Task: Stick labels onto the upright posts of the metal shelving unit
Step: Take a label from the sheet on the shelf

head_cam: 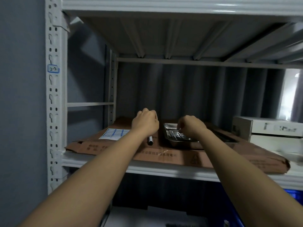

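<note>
The head view, the only one, looks into a grey metal shelving unit. Both arms reach over a flattened brown cardboard box [164, 154] lying on the shelf.

The left hand [146, 122] hangs curled above a black marker pen [150, 140]; its fingers are hidden behind the knuckles, so I cannot tell whether they hold anything. The right hand [191, 127] hovers over a shiny steel tray [173, 136], fingertips bunched as if pinching something small, though what it is I cannot make out.

The likely risk is that a peeled label, if one sits between those fingers, folds on itself or sticks to skin before it reaches a post. The post's punched slots could also leave a label bridging holes and lifting at the edges.

The white sheet of blue-bordered labels [114, 133] lies flat on the cardboard, just left of the left wrist. One blue-bordered label with handwriting [53, 68] already sits on the white perforated front-left post [54, 112], well above the shelf, slightly skewed. White boxes [268, 128] stand at the right.
</note>
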`<state>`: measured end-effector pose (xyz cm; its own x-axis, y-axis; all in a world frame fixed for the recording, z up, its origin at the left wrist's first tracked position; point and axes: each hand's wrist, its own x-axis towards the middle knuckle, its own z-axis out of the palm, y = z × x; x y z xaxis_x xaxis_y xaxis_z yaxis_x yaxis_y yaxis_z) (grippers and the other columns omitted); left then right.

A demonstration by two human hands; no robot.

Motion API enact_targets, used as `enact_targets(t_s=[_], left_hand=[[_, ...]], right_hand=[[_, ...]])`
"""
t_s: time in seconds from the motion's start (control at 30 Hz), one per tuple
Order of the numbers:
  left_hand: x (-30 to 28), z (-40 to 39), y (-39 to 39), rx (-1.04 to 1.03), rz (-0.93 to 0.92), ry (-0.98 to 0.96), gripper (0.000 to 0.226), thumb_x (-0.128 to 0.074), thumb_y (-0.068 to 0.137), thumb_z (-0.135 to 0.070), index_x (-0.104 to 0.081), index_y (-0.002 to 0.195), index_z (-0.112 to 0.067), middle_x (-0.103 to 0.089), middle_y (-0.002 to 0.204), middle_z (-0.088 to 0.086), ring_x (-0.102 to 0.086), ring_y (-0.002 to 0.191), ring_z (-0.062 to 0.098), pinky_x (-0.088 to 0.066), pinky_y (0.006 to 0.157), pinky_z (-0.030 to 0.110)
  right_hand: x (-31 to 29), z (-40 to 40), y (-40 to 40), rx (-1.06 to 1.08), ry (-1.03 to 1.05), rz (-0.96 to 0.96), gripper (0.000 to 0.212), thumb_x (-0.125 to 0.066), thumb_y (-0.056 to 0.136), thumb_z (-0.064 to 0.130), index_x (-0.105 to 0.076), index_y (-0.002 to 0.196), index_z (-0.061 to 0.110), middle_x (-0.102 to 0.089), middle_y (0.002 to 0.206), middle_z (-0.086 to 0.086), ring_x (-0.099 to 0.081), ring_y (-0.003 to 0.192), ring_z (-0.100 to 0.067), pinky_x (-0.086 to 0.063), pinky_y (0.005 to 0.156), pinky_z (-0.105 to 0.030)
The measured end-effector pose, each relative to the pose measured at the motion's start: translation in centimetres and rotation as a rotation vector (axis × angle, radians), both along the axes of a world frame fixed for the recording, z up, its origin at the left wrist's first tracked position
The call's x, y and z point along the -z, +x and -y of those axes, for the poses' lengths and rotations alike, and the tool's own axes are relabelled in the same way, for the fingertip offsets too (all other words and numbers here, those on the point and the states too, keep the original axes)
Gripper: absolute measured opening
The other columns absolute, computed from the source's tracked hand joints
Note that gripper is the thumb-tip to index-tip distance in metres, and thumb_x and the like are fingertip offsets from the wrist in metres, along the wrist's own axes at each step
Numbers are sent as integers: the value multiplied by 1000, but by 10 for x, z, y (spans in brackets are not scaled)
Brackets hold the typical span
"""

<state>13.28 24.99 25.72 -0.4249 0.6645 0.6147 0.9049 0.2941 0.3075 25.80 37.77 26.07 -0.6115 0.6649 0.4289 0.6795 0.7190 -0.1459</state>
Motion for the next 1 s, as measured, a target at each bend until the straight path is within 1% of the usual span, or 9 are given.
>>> enact_targets(t_s=[0.13, 0.2, 0.3, 0.4, 0.5, 0.63, 0.73, 0.87, 1.0], left_hand=[[5, -6, -2, -7, -8, -3, 20, -44, 94, -21, -59, 108, -18, -49, 122, 6, -44, 115, 25, -42, 84, 36], [6, -6, -5, -15, -11, 0, 20, -45, 94, -20, -59, 108, -17, -50, 121, 6, -46, 113, 25, -42, 83, 36], [7, 0, -15, -34, -14, 7, 20, -45, 94, -20, -58, 108, -17, -51, 119, 8, -49, 110, 26, -45, 85, 39], [7, 12, -31, -46, -28, 58, 19, -44, 95, -22, -58, 107, -17, -54, 115, 7, -53, 104, 26, -45, 79, 37], [6, 31, -50, -115, -71, 187, 23, -42, 98, -31, -59, 100, -15, -61, 101, 6, -57, 94, 25, -38, 66, 32], [-3, 72, -86, -202, -48, 342, 31, -40, 99, -33, -58, 88, -11, -65, 88, 9, -59, 85, 31, -37, 61, 33], [-14, 108, -116, -192, -28, 472, 17, -43, 97, -20, -58, 97, -11, -62, 97, 9, -58, 89, 27, -38, 67, 32], [-32, 151, -155, -255, -68, 572, 19, -45, 92, -7, -60, 104, -9, -56, 109, 13, -55, 99, 29, -42, 83, 36], [-49, 178, -186, -280, -104, 589, 24, -44, 92, -6, -61, 109, -7, -57, 112, 15, -55, 103, 31, -44, 88, 38]], right_hand=[[-1, 5, -4, -74, 4, -72, 6, -69, 86, 21, -68, 89, 16, -64, 90, -3, -61, 85, -21, -43, 68, -29], [-2, 7, -11, -102, 20, -67, 9, -65, 88, 11, -71, 94, 13, -67, 99, -7, -63, 93, -24, -45, 72, -28], [-5, 12, -22, -107, 34, -55, 2, -68, 87, 14, -68, 86, 13, -67, 99, -12, -63, 88, -27, -46, 70, -31], [-8, 24, -42, -187, 50, -73, 14, -60, 91, 8, -69, 99, 14, -66, 108, -10, -63, 96, -26, -53, 81, -36], [-14, 49, -66, -300, 79, -201, 17, -57, 95, 24, -67, 100, 10, -67, 100, -9, -63, 92, -26, -52, 80, -38], [-27, 89, -113, -524, 85, -396, 24, -56, 91, 9, -65, 113, 13, -67, 111, -9, -61, 102, -24, -50, 87, -35], [-41, 124, -150, -660, 32, -520, 19, -64, 90, 19, -67, 109, 14, -68, 105, -4, -62, 97, -16, -51, 86, -32], [-59, 170, -203, -773, -46, -652, 18, -59, 92, 15, -70, 107, 11, -70, 105, -3, -63, 99, -16, -49, 89, -30], [-75, 201, -254, -789, -137, -724, 42, -56, 95, 20, -52, 135, 8, -58, 133, -10, -53, 122, -22, -42, 104, -35]])
